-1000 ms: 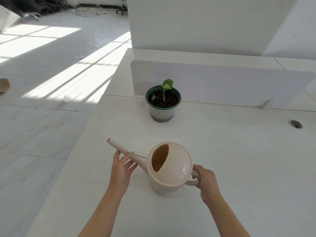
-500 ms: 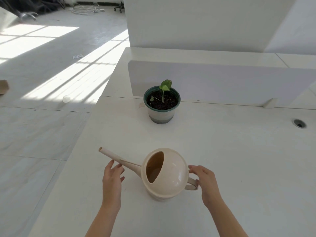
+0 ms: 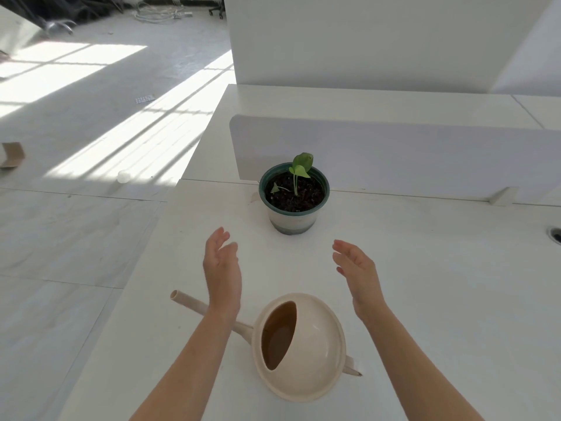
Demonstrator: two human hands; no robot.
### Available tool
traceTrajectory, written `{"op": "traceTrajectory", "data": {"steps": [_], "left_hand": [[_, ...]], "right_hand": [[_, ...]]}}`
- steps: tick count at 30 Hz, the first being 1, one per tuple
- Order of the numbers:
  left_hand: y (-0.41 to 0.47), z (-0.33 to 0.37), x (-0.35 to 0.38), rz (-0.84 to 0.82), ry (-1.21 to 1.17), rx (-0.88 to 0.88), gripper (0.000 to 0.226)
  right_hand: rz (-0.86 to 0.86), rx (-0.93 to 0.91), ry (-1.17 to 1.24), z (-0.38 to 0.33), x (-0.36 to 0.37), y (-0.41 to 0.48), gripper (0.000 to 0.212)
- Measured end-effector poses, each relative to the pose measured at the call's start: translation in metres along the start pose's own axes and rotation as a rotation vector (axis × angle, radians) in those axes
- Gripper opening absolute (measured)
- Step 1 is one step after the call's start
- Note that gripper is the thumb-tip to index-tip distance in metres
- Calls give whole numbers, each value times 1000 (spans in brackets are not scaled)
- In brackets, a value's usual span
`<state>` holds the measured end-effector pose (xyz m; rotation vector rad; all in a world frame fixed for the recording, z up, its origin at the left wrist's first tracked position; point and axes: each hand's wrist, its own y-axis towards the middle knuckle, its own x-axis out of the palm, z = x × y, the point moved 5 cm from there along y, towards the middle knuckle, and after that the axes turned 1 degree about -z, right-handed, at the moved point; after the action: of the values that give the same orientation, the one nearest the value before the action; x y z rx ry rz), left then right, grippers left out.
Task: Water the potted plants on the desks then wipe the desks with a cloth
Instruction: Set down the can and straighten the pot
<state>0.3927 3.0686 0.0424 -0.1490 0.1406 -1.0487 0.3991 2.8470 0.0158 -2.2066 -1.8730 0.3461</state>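
Observation:
A beige watering can (image 3: 315, 344) stands on the white desk (image 3: 440, 284) close to me, its spout pointing left and partly hidden behind my left forearm. Farther back sits a potted plant (image 3: 294, 197): a green-rimmed pale pot with dark soil and a small green seedling. My left hand (image 3: 221, 268) and my right hand (image 3: 356, 270) hover between the can and the pot, palms facing each other, fingers apart, holding nothing. Both hands are short of the pot and touch neither it nor the can.
A low white divider panel (image 3: 394, 153) stands right behind the pot, with a second desk beyond it. A cable grommet (image 3: 555, 237) sits at the desk's right edge. The desk's left edge drops to a tiled floor with a small white cap (image 3: 124, 176).
Both hands have let go of the watering can and moved forward toward the pot. The can now rests on the desk nearer to me.

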Motion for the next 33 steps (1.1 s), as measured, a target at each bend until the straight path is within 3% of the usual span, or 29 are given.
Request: {"op": "traceTrajectory", "data": {"steps": [7,10,15,23,27,31,33], "left_hand": [[72,-8,85,-215,-42,-85,53],[106,-12,106,-223,-50,-108,51],[121,-20,124,-230,-136,-133,49],[85,-25,125,-123,-128,-105,49],[100,-19,117,-91,-146,-154,47],[125,-14,123,-193,-147,-187,28],[122,-20,126,-259,-103,-160,36]], "right_hand": [[-32,8,41,-12,21,65,50],[-37,9,73,-18,28,92,53],[-67,-85,184,-16,47,111,51],[-62,-6,166,-31,41,133,54],[98,23,196,-26,29,120,49],[99,19,232,-27,43,105,29],[89,11,242,-33,50,104,34]]}}
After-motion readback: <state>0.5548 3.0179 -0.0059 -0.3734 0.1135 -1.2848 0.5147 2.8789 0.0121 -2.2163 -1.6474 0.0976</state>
